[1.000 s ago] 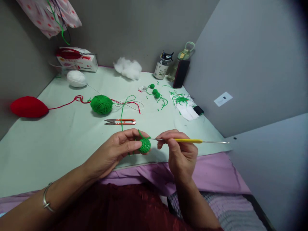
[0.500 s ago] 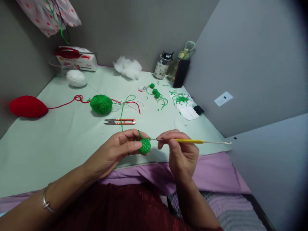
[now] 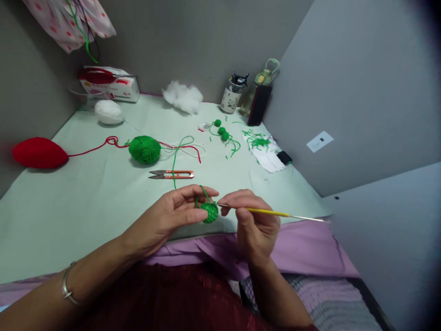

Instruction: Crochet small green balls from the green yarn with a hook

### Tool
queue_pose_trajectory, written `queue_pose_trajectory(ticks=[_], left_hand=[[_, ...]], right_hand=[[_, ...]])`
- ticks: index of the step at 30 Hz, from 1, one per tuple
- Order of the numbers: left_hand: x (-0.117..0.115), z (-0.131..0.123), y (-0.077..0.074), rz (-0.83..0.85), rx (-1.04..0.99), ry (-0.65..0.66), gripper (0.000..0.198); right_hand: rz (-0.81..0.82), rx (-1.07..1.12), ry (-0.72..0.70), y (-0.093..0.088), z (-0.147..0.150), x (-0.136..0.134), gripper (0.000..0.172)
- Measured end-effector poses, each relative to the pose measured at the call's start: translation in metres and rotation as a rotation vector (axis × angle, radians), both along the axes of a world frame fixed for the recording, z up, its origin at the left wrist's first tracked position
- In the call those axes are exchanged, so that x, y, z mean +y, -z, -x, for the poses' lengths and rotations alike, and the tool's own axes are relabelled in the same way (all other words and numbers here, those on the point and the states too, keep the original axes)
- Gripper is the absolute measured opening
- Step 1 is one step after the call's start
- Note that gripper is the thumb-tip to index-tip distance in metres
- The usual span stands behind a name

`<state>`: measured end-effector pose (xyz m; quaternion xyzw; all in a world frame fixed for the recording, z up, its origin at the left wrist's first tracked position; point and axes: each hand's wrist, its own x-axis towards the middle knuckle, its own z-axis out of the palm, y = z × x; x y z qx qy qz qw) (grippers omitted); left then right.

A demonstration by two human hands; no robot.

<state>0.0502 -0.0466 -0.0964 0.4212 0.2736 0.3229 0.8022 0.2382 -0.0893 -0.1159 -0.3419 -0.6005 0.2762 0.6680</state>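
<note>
In left hand (image 3: 167, 216) — green crochet piece (image 3: 211, 214), near right hand (image 3: 257, 225), hook (image 3: 270, 212) touching

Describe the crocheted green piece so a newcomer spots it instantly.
Start at the pale table and find its near edge, where the left hand is. That hand holds a small round green crocheted piece, with a yellow-handled hook at its top edge. Unlike the larger green yarn ball and the little green balls farther back, it is held, not lying on the table.
</note>
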Motion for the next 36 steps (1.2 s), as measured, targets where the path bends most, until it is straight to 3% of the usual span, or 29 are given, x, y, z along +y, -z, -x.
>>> queue_pose_trajectory(ticks=[14,20,25,33,36], left_hand=[[0.005,-0.001,-0.005,-0.135,0.11,0.001,0.106],[0.005,-0.004,-0.006,-0.232,0.239,-0.093,0.096],[0.006,-0.002,-0.005,-0.252,0.249,-0.068,0.085],[0.006,0.002,-0.006,-0.29,0.286,-0.047,0.076],[0.007,0.001,-0.008,-0.301,0.305,-0.059,0.075]], right_hand=[[-0.04,-0.201,-0.029,-0.002,0.0,0.002,0.02],[0.103,0.054,-0.03,0.007,0.006,0.005,0.013],[0.193,0.256,-0.122,0.009,0.009,0.011,0.014],[0.218,0.135,-0.253,0.002,-0.009,0.012,0.017],[0.185,0.028,-0.231,-0.004,-0.014,0.009,0.016]])
